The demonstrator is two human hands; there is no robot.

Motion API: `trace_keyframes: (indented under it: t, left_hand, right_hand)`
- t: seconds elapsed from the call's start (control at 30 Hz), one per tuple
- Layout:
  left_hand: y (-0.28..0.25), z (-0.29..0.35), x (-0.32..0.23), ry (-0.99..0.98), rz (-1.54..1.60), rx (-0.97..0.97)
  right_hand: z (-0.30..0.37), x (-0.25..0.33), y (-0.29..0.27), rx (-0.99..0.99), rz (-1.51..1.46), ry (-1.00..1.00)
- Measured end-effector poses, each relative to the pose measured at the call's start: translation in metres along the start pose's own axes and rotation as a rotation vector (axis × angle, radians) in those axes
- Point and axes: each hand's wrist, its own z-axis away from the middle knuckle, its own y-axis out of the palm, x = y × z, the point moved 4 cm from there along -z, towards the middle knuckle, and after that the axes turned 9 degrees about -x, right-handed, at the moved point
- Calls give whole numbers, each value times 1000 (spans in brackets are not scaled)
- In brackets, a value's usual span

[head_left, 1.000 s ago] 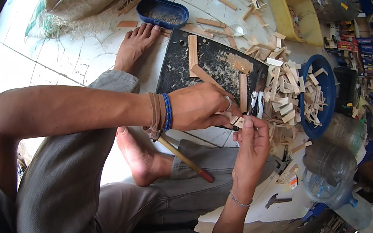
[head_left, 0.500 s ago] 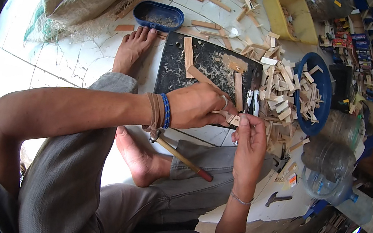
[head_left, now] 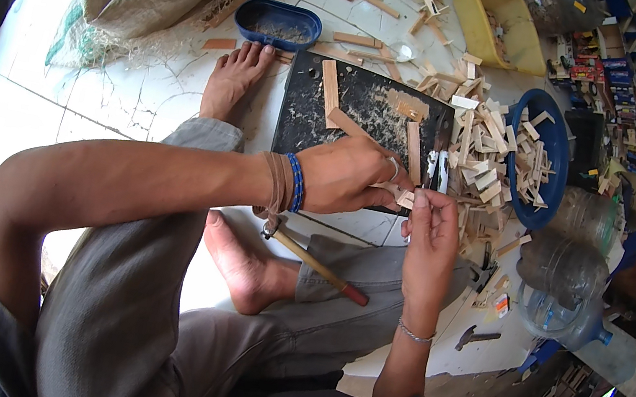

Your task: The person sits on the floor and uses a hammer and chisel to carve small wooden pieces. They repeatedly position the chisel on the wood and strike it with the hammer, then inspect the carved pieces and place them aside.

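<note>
Above the near edge of a black board [head_left: 297, 123], my two hands meet at a small pale wooden piece [head_left: 405, 199]. The fingers of my left hand [head_left: 347, 176] are closed on it from the left. From the right, the thumb and fingertips of my right hand [head_left: 431, 240] pinch its other end; those fingers partly cover it. A flat wooden strip [head_left: 350, 125] reaches out from behind my left hand. Two more strips, one upper left [head_left: 328, 91] and one at the right [head_left: 413, 154], rest on the board among wood shavings.
Right of the board is a heap of wooden pieces [head_left: 483, 155], beside a blue basin [head_left: 560, 169] holding more. Beyond stand a small blue tub [head_left: 311, 23] and a yellow tub [head_left: 470, 13]. A hammer [head_left: 319, 265] crosses near my leg; another hammer [head_left: 476, 337] lies right. Plastic bottles [head_left: 562, 263] stand farther right.
The whole view has shifted slightly, with the scene a little farther right in it. Both hands keep their grip on the small wooden piece, which looks slightly turned between the fingers.
</note>
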Motion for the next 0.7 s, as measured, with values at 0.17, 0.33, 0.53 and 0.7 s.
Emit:
trace_keyframes:
  t: [0.17, 0.33, 0.53, 0.7]
  left_hand:
    - [1, 0, 2, 5, 13, 10]
    - [0, -1, 2, -5, -21, 16]
    - [1, -2, 2, -10, -6, 31]
    - [2, -1, 2, -4, -5, 17]
  right_hand:
    - [3, -3, 0, 16, -32, 29]
    - [-5, -2, -4, 52, -29, 43]
    - [-6, -3, -3, 65, -139, 79]
    - [-6, -4, -5, 59, -173, 130]
